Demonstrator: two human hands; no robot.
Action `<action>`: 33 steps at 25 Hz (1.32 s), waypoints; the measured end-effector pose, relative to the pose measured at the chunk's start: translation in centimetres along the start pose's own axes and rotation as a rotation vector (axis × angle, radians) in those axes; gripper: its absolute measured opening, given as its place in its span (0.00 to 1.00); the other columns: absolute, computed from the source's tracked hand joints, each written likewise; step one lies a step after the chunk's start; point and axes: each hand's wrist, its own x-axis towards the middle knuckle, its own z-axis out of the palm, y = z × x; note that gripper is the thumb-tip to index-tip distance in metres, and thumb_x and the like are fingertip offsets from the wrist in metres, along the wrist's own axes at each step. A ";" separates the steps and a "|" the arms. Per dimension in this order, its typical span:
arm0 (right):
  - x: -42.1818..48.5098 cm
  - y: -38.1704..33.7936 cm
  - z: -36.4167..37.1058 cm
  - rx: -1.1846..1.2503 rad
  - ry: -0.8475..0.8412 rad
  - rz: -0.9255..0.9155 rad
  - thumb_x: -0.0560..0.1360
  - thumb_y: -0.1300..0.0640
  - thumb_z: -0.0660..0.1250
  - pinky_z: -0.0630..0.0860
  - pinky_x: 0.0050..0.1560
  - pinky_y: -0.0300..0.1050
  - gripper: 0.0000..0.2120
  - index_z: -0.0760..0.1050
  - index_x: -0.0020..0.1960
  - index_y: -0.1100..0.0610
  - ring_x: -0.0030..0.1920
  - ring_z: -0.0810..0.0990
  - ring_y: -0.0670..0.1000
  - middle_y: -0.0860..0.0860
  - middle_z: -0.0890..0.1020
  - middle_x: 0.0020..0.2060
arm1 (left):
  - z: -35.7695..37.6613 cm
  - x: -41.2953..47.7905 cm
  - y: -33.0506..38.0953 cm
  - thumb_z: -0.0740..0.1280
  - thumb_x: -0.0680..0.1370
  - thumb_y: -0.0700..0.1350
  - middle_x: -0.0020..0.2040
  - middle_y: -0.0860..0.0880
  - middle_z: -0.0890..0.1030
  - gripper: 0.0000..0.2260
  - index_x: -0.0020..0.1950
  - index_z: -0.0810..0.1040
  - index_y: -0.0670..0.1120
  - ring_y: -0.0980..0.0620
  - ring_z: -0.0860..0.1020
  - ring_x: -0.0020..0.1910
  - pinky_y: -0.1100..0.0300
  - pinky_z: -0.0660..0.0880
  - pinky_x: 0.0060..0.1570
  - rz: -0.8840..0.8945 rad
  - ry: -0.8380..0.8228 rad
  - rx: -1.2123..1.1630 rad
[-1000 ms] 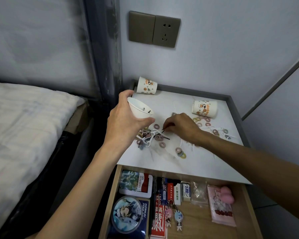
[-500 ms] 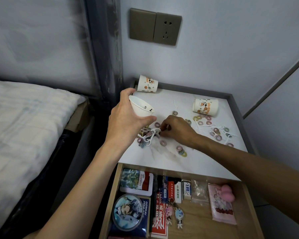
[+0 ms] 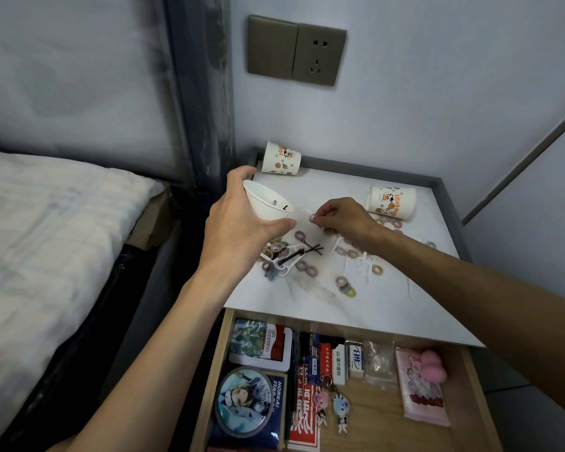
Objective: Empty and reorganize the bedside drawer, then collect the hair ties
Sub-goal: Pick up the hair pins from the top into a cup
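Head camera: my right hand [image 3: 340, 216] pinches a small pale loop [image 3: 312, 218] at its fingertips, just beside the rim of the white cup [image 3: 268, 207], which my left hand [image 3: 238, 226] grips tilted toward it. Whether that loop is a hair tie I cannot tell. Inside the cup I see only a couple of dark pins [image 3: 278, 203]. Most hair ties [image 3: 341, 282] lie scattered on the nightstand top [image 3: 388, 308], mixed with bobby pins [image 3: 310, 249]. Below, the drawer [image 3: 211, 370] stands open and neatly filled. I judge the reorganizing largely done and the collecting barely begun.

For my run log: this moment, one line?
left hand holds cup; right hand pinches white item near cup; hair ties on tabletop
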 end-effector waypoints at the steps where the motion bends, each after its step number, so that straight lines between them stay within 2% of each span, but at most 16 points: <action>1: 0.0 0.3 -0.1 -0.109 0.055 -0.050 0.73 0.57 0.75 0.73 0.42 0.40 0.08 0.80 0.49 0.59 0.40 0.80 0.49 0.51 0.82 0.41 | 0.0 0.0 0.0 0.81 0.65 0.48 0.46 0.62 0.72 0.37 0.69 0.66 0.56 0.61 0.73 0.46 0.47 0.81 0.43 0.001 -0.001 -0.001; 3: -0.4 0.9 -0.1 -0.354 0.113 -0.201 0.73 0.57 0.75 0.72 0.45 0.41 0.10 0.81 0.52 0.56 0.44 0.77 0.47 0.49 0.79 0.44 | 0.0 0.1 0.0 0.81 0.65 0.48 0.47 0.62 0.72 0.37 0.69 0.66 0.56 0.58 0.73 0.47 0.48 0.81 0.46 0.007 -0.001 0.003; 5: -1.1 1.2 0.4 -0.475 -0.002 -0.296 0.71 0.55 0.76 0.73 0.46 0.42 0.11 0.81 0.53 0.55 0.45 0.76 0.47 0.48 0.78 0.45 | -0.1 0.1 -0.1 0.81 0.65 0.48 0.47 0.62 0.72 0.38 0.69 0.66 0.55 0.56 0.73 0.49 0.50 0.80 0.50 0.018 0.006 0.013; 7: -1.8 1.5 1.3 -0.549 -0.104 -0.312 0.71 0.55 0.76 0.72 0.45 0.42 0.12 0.82 0.53 0.55 0.46 0.77 0.48 0.50 0.81 0.47 | 0.0 0.1 -0.1 0.81 0.65 0.49 0.47 0.62 0.72 0.38 0.69 0.66 0.55 0.56 0.73 0.49 0.49 0.80 0.49 0.019 0.005 0.012; 11: -1.9 1.6 2.7 -0.488 -0.006 -0.253 0.73 0.59 0.73 0.76 0.45 0.45 0.03 0.83 0.47 0.55 0.45 0.81 0.52 0.52 0.85 0.44 | 0.1 -0.1 -0.1 0.81 0.65 0.48 0.47 0.63 0.72 0.37 0.68 0.66 0.57 0.61 0.73 0.47 0.46 0.81 0.44 -0.002 -0.003 0.004; 14: -1.8 1.7 3.4 -0.758 0.076 -0.292 0.76 0.59 0.69 0.76 0.44 0.48 0.05 0.83 0.50 0.56 0.48 0.82 0.58 0.55 0.84 0.47 | 0.0 -0.1 -0.2 0.81 0.65 0.48 0.47 0.63 0.72 0.37 0.68 0.66 0.56 0.61 0.73 0.46 0.45 0.81 0.43 -0.011 -0.001 0.002; 17: -1.9 2.5 2.6 -0.974 0.094 -0.357 0.77 0.65 0.65 0.73 0.40 0.48 0.07 0.78 0.53 0.58 0.48 0.81 0.61 0.57 0.81 0.49 | -0.3 0.0 -0.2 0.81 0.65 0.48 0.47 0.62 0.72 0.38 0.69 0.66 0.56 0.60 0.73 0.47 0.44 0.81 0.42 -0.016 -0.005 0.000; 20: -1.9 2.2 0.3 -0.926 0.083 -0.312 0.77 0.65 0.65 0.70 0.38 0.46 0.06 0.75 0.50 0.56 0.42 0.80 0.57 0.55 0.83 0.46 | -0.4 0.1 -0.3 0.82 0.64 0.47 0.48 0.59 0.72 0.39 0.69 0.66 0.55 0.54 0.74 0.49 0.47 0.81 0.44 -0.010 -0.006 0.016; 21: -1.9 1.5 -0.5 -0.847 0.102 -0.290 0.77 0.64 0.66 0.70 0.37 0.46 0.05 0.75 0.49 0.54 0.41 0.79 0.54 0.53 0.83 0.45 | -0.4 0.0 -0.4 0.82 0.64 0.47 0.49 0.58 0.73 0.39 0.69 0.66 0.55 0.53 0.74 0.50 0.49 0.81 0.45 -0.006 -0.012 0.027; 23: -2.3 -1.1 -2.4 -0.522 0.132 -0.281 0.77 0.63 0.67 0.72 0.37 0.43 0.05 0.78 0.46 0.53 0.37 0.80 0.47 0.51 0.83 0.40 | -0.3 -0.1 -0.5 0.82 0.64 0.47 0.48 0.60 0.73 0.39 0.69 0.65 0.56 0.56 0.74 0.48 0.50 0.80 0.45 -0.004 -0.031 0.043; 25: -3.3 -4.9 -3.6 -0.281 0.103 -0.386 0.76 0.62 0.69 0.70 0.36 0.33 0.04 0.81 0.46 0.55 0.32 0.77 0.39 0.49 0.83 0.37 | -0.1 -0.2 -0.6 0.82 0.63 0.47 0.49 0.60 0.75 0.41 0.70 0.65 0.57 0.57 0.75 0.48 0.53 0.79 0.45 -0.001 -0.051 0.059; 28: -5.1 -10.2 -3.4 -0.349 -0.075 -0.585 0.74 0.61 0.72 0.68 0.39 0.27 0.03 0.84 0.47 0.56 0.35 0.77 0.33 0.44 0.83 0.37 | 0.3 -0.2 -0.7 0.82 0.62 0.50 0.54 0.54 0.77 0.42 0.71 0.64 0.56 0.52 0.76 0.52 0.60 0.73 0.45 0.015 -0.087 0.102; 31: -5.7 -12.0 -1.8 -0.325 -0.206 -0.678 0.73 0.63 0.74 0.71 0.42 0.27 0.05 0.84 0.48 0.57 0.37 0.79 0.35 0.44 0.84 0.37 | 0.3 -0.3 -0.6 0.82 0.62 0.51 0.53 0.56 0.79 0.41 0.70 0.65 0.56 0.54 0.78 0.51 0.61 0.75 0.45 0.042 -0.111 0.089; 33: -5.1 -11.4 -1.7 -0.137 -0.131 -0.640 0.74 0.64 0.72 0.75 0.41 0.33 0.04 0.84 0.48 0.58 0.33 0.79 0.40 0.45 0.82 0.34 | 0.1 -0.3 -0.5 0.82 0.62 0.50 0.52 0.57 0.78 0.40 0.69 0.66 0.55 0.54 0.77 0.51 0.61 0.75 0.44 0.038 -0.098 0.079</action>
